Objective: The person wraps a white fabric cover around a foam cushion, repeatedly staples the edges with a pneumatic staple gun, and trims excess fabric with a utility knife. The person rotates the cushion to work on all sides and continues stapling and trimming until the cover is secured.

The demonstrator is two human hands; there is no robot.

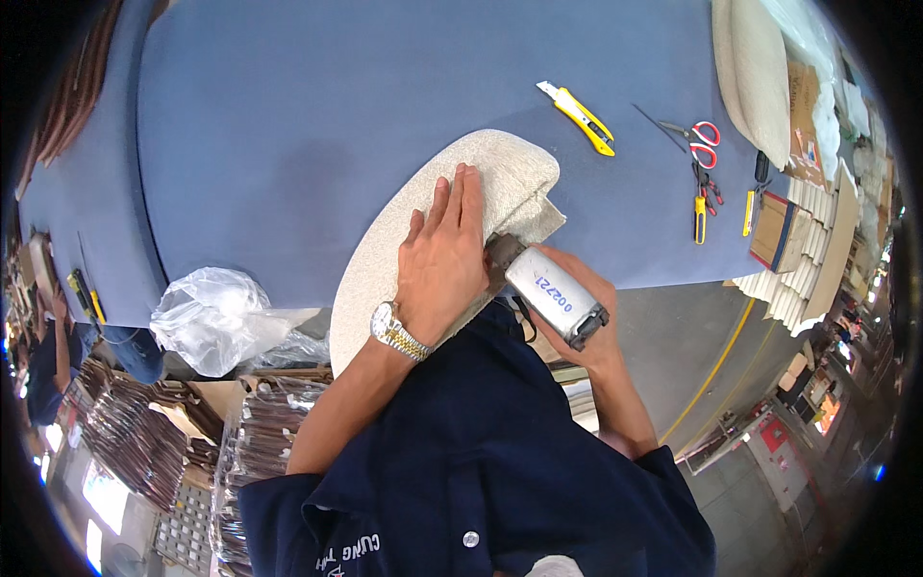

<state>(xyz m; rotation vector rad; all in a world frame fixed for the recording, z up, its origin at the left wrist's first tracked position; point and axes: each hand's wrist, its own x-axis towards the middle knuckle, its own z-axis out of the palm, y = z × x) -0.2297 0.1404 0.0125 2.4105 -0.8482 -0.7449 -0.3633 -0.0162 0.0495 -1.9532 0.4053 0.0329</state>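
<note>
My left hand (444, 255) lay flat, fingers released, pressing the one cream upholstered panel (452, 216) at the near edge of the blue surface (288, 125). My right hand (577, 317) had its fingers clenched round the single grey staple gun (555, 296), nose at the folded fabric edge. Pulling the fabric taut mattered most, I judged. Beyond lay one yellow utility knife (577, 117) and one pair of red scissors (697, 137).

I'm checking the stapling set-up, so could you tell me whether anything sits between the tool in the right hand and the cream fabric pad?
Nothing visible does. The right hand holds the stapler with its nose against the cream fabric pad, beside the flat left hand.
</note>
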